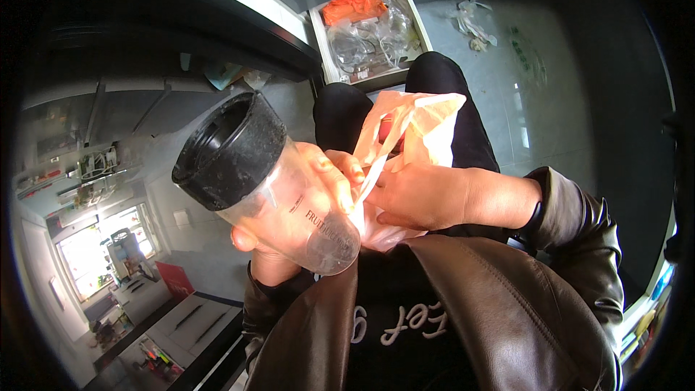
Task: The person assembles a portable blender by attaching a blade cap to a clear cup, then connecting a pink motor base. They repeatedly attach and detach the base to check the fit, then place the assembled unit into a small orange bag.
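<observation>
My left hand point(329, 174) is wrapped round a clear plastic cup point(279, 210) with a wide black collar point(232, 148) on its upper end. The cup is tilted, its rounded clear end toward my chest and the collar up to the left. Close beside it, my right hand point(416, 194) is closed on a pale, thin plastic bag point(427, 130) above my lap. My left fingertips meet the bag's near edge. Something red shows inside the bag, but its kind is hidden. My right fingertips are partly covered by the bag's folds.
Ahead of my knees an open drawer point(376, 36) holds an orange bag point(355, 9) and crumpled clear plastic bags. Crumpled whitish plastic point(474, 25) lies on the grey tiled floor point(517, 94). Dark cabinet fronts stand at left and right.
</observation>
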`<state>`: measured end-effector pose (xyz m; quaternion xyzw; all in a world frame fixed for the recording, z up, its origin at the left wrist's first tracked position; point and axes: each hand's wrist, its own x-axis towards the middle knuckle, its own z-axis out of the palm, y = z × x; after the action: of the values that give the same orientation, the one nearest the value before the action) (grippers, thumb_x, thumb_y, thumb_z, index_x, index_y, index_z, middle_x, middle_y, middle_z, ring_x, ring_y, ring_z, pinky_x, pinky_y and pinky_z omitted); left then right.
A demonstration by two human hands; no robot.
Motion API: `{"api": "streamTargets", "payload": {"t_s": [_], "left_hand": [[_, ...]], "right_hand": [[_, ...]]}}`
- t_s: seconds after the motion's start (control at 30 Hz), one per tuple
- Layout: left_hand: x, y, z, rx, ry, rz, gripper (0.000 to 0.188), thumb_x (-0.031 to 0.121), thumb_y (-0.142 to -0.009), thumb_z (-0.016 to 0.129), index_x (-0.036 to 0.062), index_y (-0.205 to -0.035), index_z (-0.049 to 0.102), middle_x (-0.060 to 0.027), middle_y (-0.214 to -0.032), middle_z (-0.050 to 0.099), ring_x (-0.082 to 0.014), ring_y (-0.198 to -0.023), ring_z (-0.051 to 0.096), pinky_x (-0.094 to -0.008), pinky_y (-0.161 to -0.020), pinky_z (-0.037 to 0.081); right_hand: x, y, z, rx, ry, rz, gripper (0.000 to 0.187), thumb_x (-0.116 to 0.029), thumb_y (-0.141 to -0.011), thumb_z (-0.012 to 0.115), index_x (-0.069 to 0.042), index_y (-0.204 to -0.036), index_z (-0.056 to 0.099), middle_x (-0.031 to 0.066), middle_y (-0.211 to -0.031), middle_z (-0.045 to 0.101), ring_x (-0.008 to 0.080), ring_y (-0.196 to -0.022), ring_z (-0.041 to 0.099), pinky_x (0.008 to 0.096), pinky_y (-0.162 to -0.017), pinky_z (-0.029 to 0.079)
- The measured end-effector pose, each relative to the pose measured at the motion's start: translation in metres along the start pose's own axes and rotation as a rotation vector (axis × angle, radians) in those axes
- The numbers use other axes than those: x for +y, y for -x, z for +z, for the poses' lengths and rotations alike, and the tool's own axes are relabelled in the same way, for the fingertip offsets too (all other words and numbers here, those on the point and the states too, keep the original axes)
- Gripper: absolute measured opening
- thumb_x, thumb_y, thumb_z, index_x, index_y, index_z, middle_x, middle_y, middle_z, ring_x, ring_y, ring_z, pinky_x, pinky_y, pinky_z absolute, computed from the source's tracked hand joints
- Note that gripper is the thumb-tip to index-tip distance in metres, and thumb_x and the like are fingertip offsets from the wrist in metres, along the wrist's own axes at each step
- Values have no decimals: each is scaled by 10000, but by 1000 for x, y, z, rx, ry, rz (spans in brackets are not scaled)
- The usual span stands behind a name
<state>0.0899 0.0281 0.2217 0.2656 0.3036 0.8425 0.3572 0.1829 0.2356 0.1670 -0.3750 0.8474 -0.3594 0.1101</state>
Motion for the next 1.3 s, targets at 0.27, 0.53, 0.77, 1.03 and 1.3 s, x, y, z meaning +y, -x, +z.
{"api": "streamTargets", "payload": {"t_s": [0.27,0.53,0.77,1.03,1.3], "left_hand": [[-2,11,4,161,60,25,1168,896,-576,803,7,-1290,551,-124,-964,672,-306,-1011,624,-486,-998,457],[-3,14,3,174,26,8,1115,912,-657,715,3,-1277,537,-156,-961,667,-308,-994,617,-521,-1008,467],[-4,17,2,243,27,23,1115,890,-667,709,-41,-1250,521,-184,-937,663,-295,-921,621,-464,-965,466],[-6,24,-11,333,23,9,1130,844,-689,725,-73,-1311,505,-194,-946,651,-309,-930,613,-458,-946,460],[-12,22,-27,343,-28,-75,1048,878,-736,685,3,-1293,537,-143,-972,650,-306,-1022,621,-493,-1000,496]], "right_hand": [[82,-21,-17,178,-48,376,178,-224,-800,670,-56,-824,723,131,-801,709,305,-722,704,391,-664,541],[81,-22,-5,218,-36,439,246,-232,-769,713,-43,-926,690,133,-886,697,304,-802,693,392,-733,531],[84,-24,-10,231,-46,459,353,-239,-743,750,-33,-1016,662,135,-961,687,302,-872,684,392,-794,522],[59,-6,-13,194,-60,398,493,-246,-713,793,-20,-1119,629,136,-1047,676,301,-952,674,393,-863,511],[28,43,-51,203,-67,382,639,-254,-683,836,-8,-1222,596,138,-1132,664,299,-1033,664,394,-932,501]]}}
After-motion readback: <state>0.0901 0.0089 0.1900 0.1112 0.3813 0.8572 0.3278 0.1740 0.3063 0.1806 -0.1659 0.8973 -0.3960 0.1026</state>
